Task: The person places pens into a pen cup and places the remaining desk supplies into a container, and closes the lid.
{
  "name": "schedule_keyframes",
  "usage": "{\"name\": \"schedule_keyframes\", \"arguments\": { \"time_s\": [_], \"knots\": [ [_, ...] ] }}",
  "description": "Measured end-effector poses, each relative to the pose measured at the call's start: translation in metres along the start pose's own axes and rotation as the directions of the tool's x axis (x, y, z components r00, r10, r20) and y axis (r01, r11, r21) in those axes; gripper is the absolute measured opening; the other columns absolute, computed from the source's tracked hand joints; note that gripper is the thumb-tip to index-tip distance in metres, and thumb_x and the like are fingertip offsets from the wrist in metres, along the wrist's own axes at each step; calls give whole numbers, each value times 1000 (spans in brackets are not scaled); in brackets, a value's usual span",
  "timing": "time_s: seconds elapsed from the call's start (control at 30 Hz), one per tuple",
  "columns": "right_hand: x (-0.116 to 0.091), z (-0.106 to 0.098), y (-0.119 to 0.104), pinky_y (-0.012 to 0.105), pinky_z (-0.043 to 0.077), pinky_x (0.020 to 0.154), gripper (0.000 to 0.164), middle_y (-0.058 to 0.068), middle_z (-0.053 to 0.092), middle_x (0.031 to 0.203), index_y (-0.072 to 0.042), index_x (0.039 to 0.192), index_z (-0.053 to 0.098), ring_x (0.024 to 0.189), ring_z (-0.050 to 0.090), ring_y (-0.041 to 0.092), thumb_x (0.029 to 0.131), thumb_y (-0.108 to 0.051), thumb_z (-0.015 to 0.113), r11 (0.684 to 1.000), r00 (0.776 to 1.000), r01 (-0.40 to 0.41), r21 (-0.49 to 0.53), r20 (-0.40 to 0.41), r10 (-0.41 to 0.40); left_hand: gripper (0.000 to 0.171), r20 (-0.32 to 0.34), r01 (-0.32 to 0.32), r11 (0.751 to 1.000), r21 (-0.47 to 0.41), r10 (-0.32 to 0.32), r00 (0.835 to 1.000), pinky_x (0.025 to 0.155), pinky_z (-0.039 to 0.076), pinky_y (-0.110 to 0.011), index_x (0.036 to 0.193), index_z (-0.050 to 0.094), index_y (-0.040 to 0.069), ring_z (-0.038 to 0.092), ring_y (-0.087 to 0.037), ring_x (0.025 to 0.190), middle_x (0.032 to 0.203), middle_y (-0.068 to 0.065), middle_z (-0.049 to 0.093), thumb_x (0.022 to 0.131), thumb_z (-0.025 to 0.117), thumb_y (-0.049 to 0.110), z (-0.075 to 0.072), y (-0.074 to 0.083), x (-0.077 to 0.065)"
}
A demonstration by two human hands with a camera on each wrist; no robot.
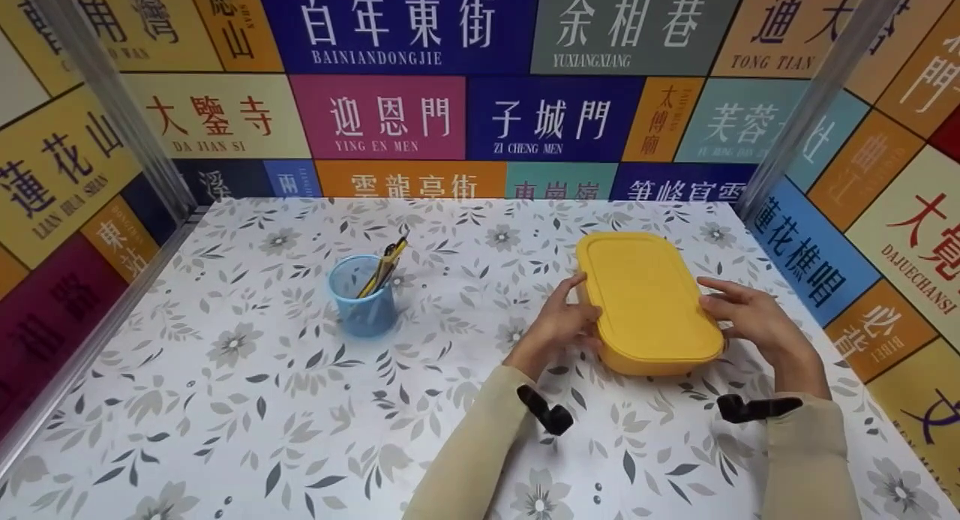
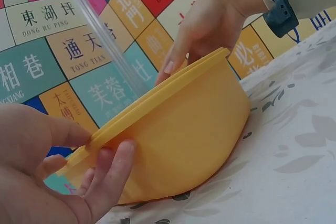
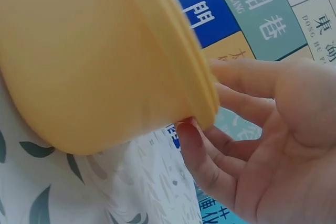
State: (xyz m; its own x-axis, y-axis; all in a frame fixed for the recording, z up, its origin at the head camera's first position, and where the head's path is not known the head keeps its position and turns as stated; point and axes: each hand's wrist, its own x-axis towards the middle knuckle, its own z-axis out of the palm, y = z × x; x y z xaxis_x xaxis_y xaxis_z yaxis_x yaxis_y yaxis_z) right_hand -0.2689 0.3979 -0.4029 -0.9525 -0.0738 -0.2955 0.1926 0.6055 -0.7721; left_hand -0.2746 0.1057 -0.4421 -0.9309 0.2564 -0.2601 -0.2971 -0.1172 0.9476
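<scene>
A yellow plastic food container (image 1: 649, 299) with its lid on sits at the right of the table, its long side running away from me. My left hand (image 1: 559, 321) holds its left side; in the left wrist view the fingers (image 2: 113, 174) touch the wall and the lid's rim. On the other side, my right hand (image 1: 757, 325) grips the edge near the front right corner. The right wrist view has that thumb (image 3: 193, 142) just under the rim, with the other fingers partly hidden behind it.
A blue pen cup (image 1: 366, 317) holding several pens or pencils (image 1: 382, 269) stands left of centre. A white floral cloth (image 1: 300, 415) covers the table. Panels with printed signs (image 1: 405, 25) enclose the back and sides, with clear corner posts (image 1: 120, 92).
</scene>
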Motion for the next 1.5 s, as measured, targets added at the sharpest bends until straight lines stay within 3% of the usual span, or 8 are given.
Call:
{"name": "schedule_keyframes", "arguments": {
  "time_s": [0.13,0.33,0.43,0.67,0.73,1.07,1.37,1.5],
  "knots": [
    [3,3,2,23,53,85,75,24,29,161,-22,160,24,134,45,34,99,-54,54,999,1000,13,-33,24,-13,65,13,14,999,-41,-14,1000,70,64,-45,149,44,31,63,-19,65,75,-8,61,93,64,5,-2,-1,0],
    [2,0,7,26,56,86,76,26,26,162,-25,160,22,121,52,20,98,-51,57,998,998,20,-62,60,-16,64,21,59,995,-85,-58,998,67,64,-41,147,45,34,65,-20,64,76,-8,60,94,64,5,-2,-2,0],
    [3,-1,9,26,56,86,75,28,25,161,-25,161,20,126,49,26,99,-49,56,998,997,24,-51,70,-20,63,27,76,992,-100,-73,997,64,64,-39,147,46,34,67,-21,66,80,-9,60,94,65,6,-2,-2,-1],
    [-2,-4,12,27,57,85,78,27,27,161,-23,160,22,100,56,-1,97,-52,58,999,997,42,-35,66,-39,63,33,80,992,-102,-77,996,67,64,-40,147,47,34,68,-22,68,86,-10,61,93,66,7,3,-2,0],
    [-2,-4,12,27,57,85,78,27,26,162,-23,160,22,100,56,-1,97,-52,58,999,997,36,-37,63,-34,63,36,73,991,-110,-70,997,68,65,-41,147,47,33,68,-22,68,85,-11,62,93,66,6,3,-2,-1],
    [0,-1,1,24,56,81,72,33,27,158,-23,160,21,128,47,37,101,-47,54,990,999,25,-138,39,-20,63,12,63,995,-73,-62,998,72,64,-46,146,49,31,65,-19,62,75,-9,64,92,66,4,1,3,-2],
    [0,1,-9,23,53,82,74,33,30,156,-22,160,21,120,49,34,100,-50,52,983,999,-6,-186,42,14,61,-26,30,999,45,-28,999,81,62,-51,143,55,27,64,-19,63,74,-7,66,87,73,9,-5,7,-5],
    [-3,2,-14,40,55,97,79,34,29,156,-17,161,20,126,47,40,99,-54,52,975,998,-35,-219,46,46,57,-38,22,990,137,-17,999,80,63,-47,143,56,22,65,-21,71,92,-10,73,88,72,14,-12,9,-7]
  ]
}}
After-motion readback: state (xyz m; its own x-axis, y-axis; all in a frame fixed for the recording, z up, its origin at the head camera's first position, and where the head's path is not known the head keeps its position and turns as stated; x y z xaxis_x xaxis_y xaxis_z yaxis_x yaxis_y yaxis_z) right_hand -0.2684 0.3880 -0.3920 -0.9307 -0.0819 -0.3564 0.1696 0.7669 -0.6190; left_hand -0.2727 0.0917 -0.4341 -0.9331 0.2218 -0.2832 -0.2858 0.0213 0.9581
